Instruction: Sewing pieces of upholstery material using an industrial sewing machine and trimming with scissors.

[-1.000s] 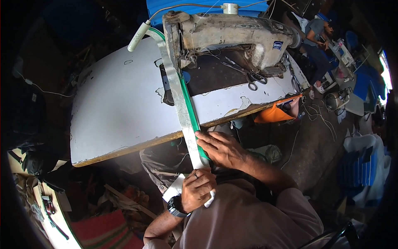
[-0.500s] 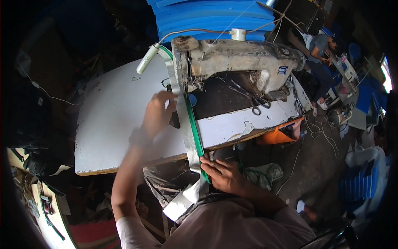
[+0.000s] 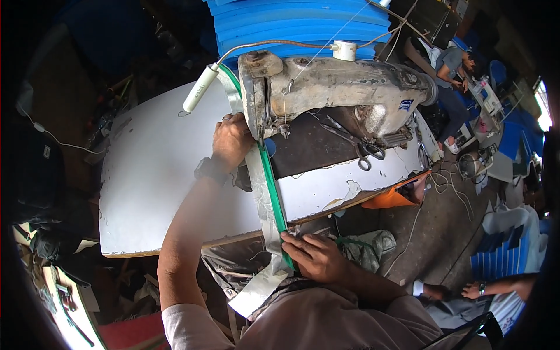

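Observation:
A long silver-grey fabric strip [image 3: 265, 207] with a green edging band [image 3: 272, 189] runs under the needle area of a worn sewing machine [image 3: 344, 79]. Its near part hangs over the table's front edge onto my lap. My left hand [image 3: 231, 139] is closed on the strip just left of the machine's needle end, fingers bent, its fingertips partly hidden. Lower down, past the table edge, my right hand [image 3: 318, 256] pinches the green band between thumb and fingers. The band is stretched fairly straight between the hands.
Scissors [image 3: 363, 149] lie on the white table [image 3: 157, 175] beneath the machine arm. A white lamp [image 3: 200, 88] hangs at the machine's left end. Blue foam sheets [image 3: 297, 23] are stacked behind. An orange pouch [image 3: 388, 198] hangs under the table. Another person sits far right.
My left hand has moved up and right onto the strip beside the needle end. My right hand stays nearly in place. Another person's arm has come into view at the lower right.

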`<action>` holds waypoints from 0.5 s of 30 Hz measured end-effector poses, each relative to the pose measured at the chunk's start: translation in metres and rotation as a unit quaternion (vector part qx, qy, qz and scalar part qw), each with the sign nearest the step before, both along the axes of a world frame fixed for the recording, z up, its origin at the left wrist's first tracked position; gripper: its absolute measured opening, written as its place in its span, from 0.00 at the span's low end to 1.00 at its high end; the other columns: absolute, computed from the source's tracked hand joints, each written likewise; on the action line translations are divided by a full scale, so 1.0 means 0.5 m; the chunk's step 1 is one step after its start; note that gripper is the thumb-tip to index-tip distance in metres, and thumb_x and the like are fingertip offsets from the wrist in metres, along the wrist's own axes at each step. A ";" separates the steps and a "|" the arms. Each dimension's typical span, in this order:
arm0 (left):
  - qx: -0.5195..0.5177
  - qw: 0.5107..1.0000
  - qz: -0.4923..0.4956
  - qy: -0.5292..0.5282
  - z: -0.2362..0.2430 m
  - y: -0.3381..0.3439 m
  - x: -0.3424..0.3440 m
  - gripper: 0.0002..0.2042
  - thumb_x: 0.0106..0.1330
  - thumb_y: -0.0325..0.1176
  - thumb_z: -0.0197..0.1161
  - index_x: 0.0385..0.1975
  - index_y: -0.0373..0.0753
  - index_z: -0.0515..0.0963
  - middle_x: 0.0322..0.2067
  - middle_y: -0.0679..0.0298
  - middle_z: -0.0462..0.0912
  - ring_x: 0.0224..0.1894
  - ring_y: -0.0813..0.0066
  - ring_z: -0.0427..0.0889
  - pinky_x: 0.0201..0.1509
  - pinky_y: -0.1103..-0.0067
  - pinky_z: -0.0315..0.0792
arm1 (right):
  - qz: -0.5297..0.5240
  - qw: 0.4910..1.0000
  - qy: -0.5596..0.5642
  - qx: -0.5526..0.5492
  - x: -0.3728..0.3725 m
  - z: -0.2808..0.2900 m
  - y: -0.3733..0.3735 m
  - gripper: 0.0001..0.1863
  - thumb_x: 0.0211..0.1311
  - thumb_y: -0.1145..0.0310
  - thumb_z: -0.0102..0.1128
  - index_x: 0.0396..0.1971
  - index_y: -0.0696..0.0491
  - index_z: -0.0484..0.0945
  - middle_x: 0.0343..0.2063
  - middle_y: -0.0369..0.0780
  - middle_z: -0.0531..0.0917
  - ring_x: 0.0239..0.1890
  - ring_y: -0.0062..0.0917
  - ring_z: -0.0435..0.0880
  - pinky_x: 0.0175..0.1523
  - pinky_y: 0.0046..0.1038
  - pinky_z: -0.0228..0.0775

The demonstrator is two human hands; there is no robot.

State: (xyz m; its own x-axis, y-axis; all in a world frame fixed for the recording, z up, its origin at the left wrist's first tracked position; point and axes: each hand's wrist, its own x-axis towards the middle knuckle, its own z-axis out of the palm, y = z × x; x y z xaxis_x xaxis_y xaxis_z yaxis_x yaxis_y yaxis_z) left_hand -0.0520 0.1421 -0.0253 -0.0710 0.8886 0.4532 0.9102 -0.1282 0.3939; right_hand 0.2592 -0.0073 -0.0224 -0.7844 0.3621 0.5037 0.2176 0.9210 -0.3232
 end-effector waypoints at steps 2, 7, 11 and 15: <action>0.025 0.999 0.006 0.024 -0.004 0.007 -0.011 0.09 0.56 0.31 0.70 0.38 0.45 0.88 0.45 0.64 0.83 0.52 0.57 0.80 0.56 0.62 0.72 | 0.006 1.000 -0.013 -0.009 0.000 -0.005 0.009 0.22 0.52 0.75 0.66 0.50 0.59 0.82 0.59 0.49 0.82 0.42 0.35 0.84 0.51 0.33 0.81; 0.052 0.995 0.006 0.080 0.001 0.030 -0.022 0.13 0.56 0.30 0.69 0.42 0.43 0.86 0.46 0.62 0.83 0.53 0.57 0.80 0.57 0.62 0.72 | -0.009 1.000 -0.005 -0.002 -0.027 -0.007 0.035 0.21 0.53 0.74 0.67 0.50 0.58 0.83 0.59 0.45 0.82 0.48 0.33 0.82 0.54 0.33 0.79; 0.055 0.991 0.002 0.124 0.007 0.053 -0.041 0.16 0.57 0.30 0.69 0.47 0.40 0.84 0.48 0.60 0.82 0.54 0.57 0.80 0.60 0.63 0.71 | -0.020 0.999 0.028 0.001 -0.055 0.001 0.059 0.21 0.47 0.79 0.70 0.46 0.58 0.85 0.54 0.40 0.86 0.49 0.31 0.81 0.51 0.34 0.77; 0.057 0.993 -0.009 0.107 0.019 0.075 -0.043 0.14 0.61 0.32 0.66 0.46 0.40 0.85 0.51 0.62 0.82 0.55 0.57 0.80 0.61 0.63 0.71 | -0.026 0.999 0.020 0.002 -0.071 0.005 0.084 0.20 0.48 0.79 0.69 0.46 0.57 0.85 0.54 0.39 0.86 0.48 0.31 0.81 0.52 0.34 0.76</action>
